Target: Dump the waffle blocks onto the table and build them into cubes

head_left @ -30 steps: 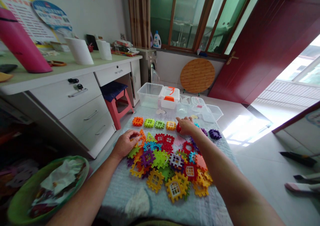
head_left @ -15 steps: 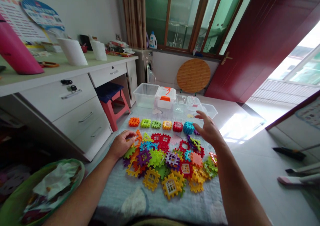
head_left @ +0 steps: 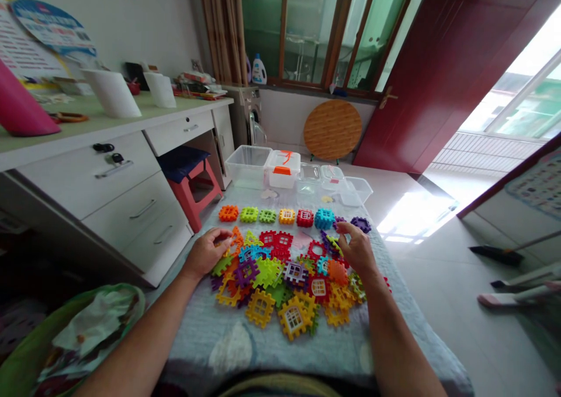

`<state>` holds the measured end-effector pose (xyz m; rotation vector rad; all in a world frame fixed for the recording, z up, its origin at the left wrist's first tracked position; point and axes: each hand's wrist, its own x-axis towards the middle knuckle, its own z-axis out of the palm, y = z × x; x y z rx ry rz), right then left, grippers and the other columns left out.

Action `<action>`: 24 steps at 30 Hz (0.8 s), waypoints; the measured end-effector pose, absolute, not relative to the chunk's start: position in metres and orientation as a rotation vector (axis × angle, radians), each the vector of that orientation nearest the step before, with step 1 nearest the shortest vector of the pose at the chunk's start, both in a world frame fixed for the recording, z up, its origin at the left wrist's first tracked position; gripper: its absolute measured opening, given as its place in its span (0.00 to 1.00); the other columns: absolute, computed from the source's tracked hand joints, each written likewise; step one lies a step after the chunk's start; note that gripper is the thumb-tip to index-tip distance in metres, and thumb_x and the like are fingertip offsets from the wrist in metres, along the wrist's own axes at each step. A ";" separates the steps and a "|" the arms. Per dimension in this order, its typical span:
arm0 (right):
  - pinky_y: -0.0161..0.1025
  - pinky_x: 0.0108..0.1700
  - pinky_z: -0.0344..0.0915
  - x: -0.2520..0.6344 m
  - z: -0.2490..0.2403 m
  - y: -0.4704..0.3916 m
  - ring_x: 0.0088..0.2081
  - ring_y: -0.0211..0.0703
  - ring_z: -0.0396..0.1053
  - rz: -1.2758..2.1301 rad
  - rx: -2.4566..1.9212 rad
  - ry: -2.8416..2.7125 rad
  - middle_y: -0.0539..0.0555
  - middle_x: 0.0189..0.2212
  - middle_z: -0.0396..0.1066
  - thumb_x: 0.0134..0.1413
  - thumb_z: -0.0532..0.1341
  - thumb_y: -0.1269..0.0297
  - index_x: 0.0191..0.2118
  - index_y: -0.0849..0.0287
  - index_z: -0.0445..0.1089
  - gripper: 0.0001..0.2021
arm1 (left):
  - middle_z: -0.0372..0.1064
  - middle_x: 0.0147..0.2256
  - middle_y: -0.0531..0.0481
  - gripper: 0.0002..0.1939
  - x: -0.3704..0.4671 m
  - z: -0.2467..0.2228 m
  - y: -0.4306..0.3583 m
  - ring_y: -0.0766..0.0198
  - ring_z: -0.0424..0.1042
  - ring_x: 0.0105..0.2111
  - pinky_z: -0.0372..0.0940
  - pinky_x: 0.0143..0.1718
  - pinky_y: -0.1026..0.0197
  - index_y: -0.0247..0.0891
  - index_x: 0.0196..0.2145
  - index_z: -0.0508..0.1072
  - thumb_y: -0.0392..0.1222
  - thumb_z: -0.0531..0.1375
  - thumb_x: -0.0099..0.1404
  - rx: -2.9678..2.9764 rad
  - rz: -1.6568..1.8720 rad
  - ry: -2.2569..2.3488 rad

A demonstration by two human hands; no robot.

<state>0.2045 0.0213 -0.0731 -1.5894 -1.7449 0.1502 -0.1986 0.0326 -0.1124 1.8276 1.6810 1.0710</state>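
Observation:
Loose plastic building blocks, square and notched like window frames, lie in a mixed pile (head_left: pixel 267 274) before me. My left hand (head_left: pixel 208 253) rests at the pile's left edge, its fingers loosely bent beside an orange block (head_left: pixel 237 237); nothing held shows in it. Over the right side of the pile hovers my right hand (head_left: pixel 357 248), empty, thumb and forefinger apart near a purple block (head_left: pixel 325 240). Behind the pile, a row of colour groups runs from an orange block (head_left: pixel 228 213) past a red stack (head_left: pixel 305 217) and a blue stack (head_left: pixel 324 217) to a purple stack (head_left: pixel 361 224).
Clear plastic bins (head_left: pixel 248 166) and a lidded box with an orange latch (head_left: pixel 283 172) stand at the cloth-covered table's (head_left: pixel 236 350) far end. A desk (head_left: pixel 127 192) and pink stool (head_left: pixel 193 189) are to the left, with a waste basket (head_left: pixel 140 303) below.
My right hand has drawn back from beside the blue stack toward the pile, uncovering the purple stack at the row's right end. My left hand stays by the orange block. The view has shifted slightly.

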 end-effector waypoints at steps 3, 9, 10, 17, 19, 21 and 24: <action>0.44 0.50 0.65 0.207 -0.075 0.020 0.40 0.47 0.72 0.166 -1.660 -1.764 0.55 0.35 0.76 0.47 0.52 0.72 0.40 0.58 0.73 0.16 | 0.76 0.38 0.47 0.16 -0.201 -0.116 0.033 0.56 0.75 0.38 0.69 0.45 0.56 0.38 0.36 0.75 0.52 0.58 0.57 1.840 1.062 1.672; 0.42 0.50 0.64 0.217 -0.079 0.022 0.43 0.48 0.70 0.100 -1.753 -1.773 0.58 0.39 0.74 0.45 0.51 0.74 0.40 0.59 0.75 0.19 | 0.76 0.38 0.47 0.16 -0.200 -0.117 0.033 0.57 0.75 0.38 0.69 0.45 0.56 0.39 0.36 0.75 0.53 0.58 0.57 1.844 1.057 1.675; 0.43 0.50 0.64 0.219 -0.080 0.022 0.43 0.49 0.70 0.103 -1.769 -1.772 0.58 0.39 0.74 0.46 0.51 0.73 0.40 0.59 0.75 0.18 | 0.76 0.37 0.47 0.16 -0.200 -0.116 0.033 0.57 0.75 0.37 0.69 0.45 0.56 0.39 0.36 0.75 0.53 0.58 0.57 1.840 1.060 1.678; 0.45 0.50 0.64 0.225 -0.086 0.022 0.44 0.50 0.69 0.129 -1.852 -1.885 0.58 0.41 0.73 0.54 0.56 0.60 0.44 0.59 0.74 0.15 | 0.76 0.37 0.47 0.17 -0.198 -0.114 0.033 0.56 0.75 0.37 0.69 0.45 0.56 0.39 0.35 0.75 0.54 0.58 0.56 1.823 1.080 1.685; 0.45 0.51 0.63 0.223 -0.087 0.021 0.46 0.50 0.69 0.169 -1.868 -1.969 0.58 0.42 0.73 0.53 0.59 0.58 0.45 0.59 0.73 0.16 | 0.76 0.37 0.47 0.17 -0.198 -0.114 0.032 0.56 0.75 0.36 0.70 0.44 0.56 0.39 0.35 0.75 0.54 0.58 0.55 1.817 1.077 1.681; 0.44 0.51 0.63 0.221 -0.087 0.021 0.46 0.50 0.69 0.214 -1.859 -2.036 0.58 0.42 0.73 0.52 0.60 0.59 0.45 0.60 0.73 0.16 | 0.76 0.36 0.47 0.17 -0.198 -0.113 0.032 0.56 0.75 0.36 0.70 0.44 0.56 0.39 0.35 0.75 0.54 0.58 0.55 1.818 1.071 1.680; 0.42 0.51 0.63 0.217 -0.087 0.020 0.45 0.48 0.70 0.247 -1.830 -2.075 0.58 0.43 0.74 0.50 0.59 0.64 0.46 0.59 0.72 0.16 | 0.76 0.36 0.47 0.17 -0.198 -0.113 0.032 0.56 0.75 0.37 0.69 0.45 0.56 0.39 0.35 0.75 0.54 0.58 0.55 1.826 1.070 1.687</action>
